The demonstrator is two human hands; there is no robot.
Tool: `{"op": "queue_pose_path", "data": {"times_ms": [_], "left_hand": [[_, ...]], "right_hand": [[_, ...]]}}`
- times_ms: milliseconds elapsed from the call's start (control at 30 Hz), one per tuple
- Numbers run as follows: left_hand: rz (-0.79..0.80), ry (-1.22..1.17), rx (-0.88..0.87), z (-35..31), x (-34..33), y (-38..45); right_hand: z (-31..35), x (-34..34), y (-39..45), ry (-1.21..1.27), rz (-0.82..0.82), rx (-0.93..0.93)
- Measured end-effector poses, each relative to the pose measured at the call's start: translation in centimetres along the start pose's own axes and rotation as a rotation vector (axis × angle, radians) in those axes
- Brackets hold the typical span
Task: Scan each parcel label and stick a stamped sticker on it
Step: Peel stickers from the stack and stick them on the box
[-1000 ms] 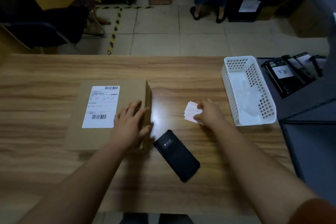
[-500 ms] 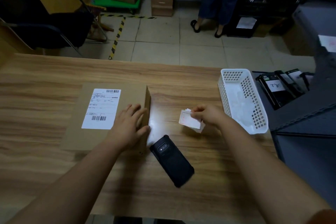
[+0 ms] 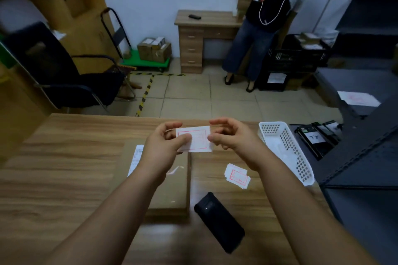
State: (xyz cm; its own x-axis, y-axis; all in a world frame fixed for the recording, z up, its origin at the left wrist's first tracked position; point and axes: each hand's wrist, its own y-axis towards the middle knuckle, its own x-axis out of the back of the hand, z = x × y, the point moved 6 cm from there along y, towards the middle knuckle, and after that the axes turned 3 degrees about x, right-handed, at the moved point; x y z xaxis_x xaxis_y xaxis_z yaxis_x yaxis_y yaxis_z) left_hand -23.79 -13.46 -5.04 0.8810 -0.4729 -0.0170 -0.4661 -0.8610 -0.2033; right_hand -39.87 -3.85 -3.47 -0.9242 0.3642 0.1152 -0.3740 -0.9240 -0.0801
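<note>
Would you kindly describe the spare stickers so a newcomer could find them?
On the wooden table, look between the cardboard parcel and the white perforated plastic basket. The small loose pile of white stickers lies there, red-stamped, unlike the black handheld scanner nearer you.

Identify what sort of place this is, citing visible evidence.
Probably a parcel-handling office or courier depot: a labelled cardboard parcel on the wooden table, stamped stickers, and boxes on a green trolley.
</note>
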Motion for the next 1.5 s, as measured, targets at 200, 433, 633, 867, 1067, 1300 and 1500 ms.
{"op": "queue_pose_path", "data": {"times_ms": [200,433,633,867,1067,1300,1500], "left_hand": [[-0.019,-0.023,-0.138,-4.3,1.8,-1.0],[-0.024,0.092,-0.240,-7.2,2.0,-1.6],[-0.239,0.778,-1.074,-11.0,0.1,-5.8],[-0.130,0.861,-1.086,-11.5,-1.6,-6.2],[-0.044,0.629,-1.067,-13.3,-2.1,-8.0],[-0.074,0.568,-1.050,-16.0,-1.9,-9.4],[-0.136,0.545,-1.017,-17.8,-0.7,-10.1]], "right_hand": [[2.6,-1.6,-1.2,0.082,-0.025,0.011],[4.9,-2.8,-1.4,0.194,-0.145,0.030],[6.0,-1.7,-2.4,0.244,-0.315,0.030],[7.5,-1.9,-4.2,0.490,-0.211,0.091],[9.9,-1.7,-5.5,0.561,-0.079,0.199],[12.9,-1.4,-6.2,0.479,0.015,0.363],[15.3,-1.9,-6.0,0.410,0.024,0.434]]}}
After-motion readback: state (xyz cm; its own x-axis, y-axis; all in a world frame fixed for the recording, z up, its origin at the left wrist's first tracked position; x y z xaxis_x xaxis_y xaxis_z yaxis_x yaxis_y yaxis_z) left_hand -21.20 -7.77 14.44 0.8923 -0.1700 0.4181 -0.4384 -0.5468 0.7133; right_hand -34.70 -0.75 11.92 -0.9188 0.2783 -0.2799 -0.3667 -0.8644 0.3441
